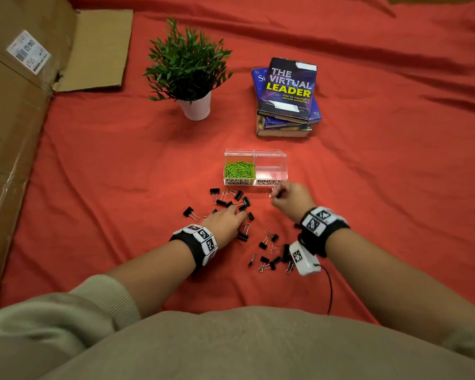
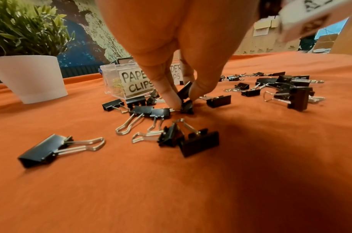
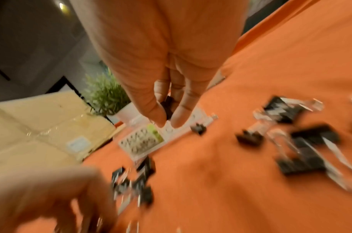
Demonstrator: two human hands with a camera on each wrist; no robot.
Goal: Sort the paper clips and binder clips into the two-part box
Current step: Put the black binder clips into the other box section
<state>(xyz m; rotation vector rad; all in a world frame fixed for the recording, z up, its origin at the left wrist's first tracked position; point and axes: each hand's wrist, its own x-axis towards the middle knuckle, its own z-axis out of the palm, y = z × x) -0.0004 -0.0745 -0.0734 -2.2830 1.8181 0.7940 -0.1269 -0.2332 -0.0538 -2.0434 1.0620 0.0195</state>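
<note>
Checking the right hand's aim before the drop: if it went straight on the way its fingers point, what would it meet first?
Probably the box, at its binder-clips half. The right hand, pinching a dark clip, points at the front label; depth is unclear, so it might touch cloth first.

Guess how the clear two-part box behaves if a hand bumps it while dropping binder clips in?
The two-part box looks like thin clear plastic, so probably light and apt to slide on the red cloth. Only the paper clips weigh it, on one side; the binder-clip half looks empty, so it may pivot. It sits low and wide, so tipping seems unlikely.
</note>
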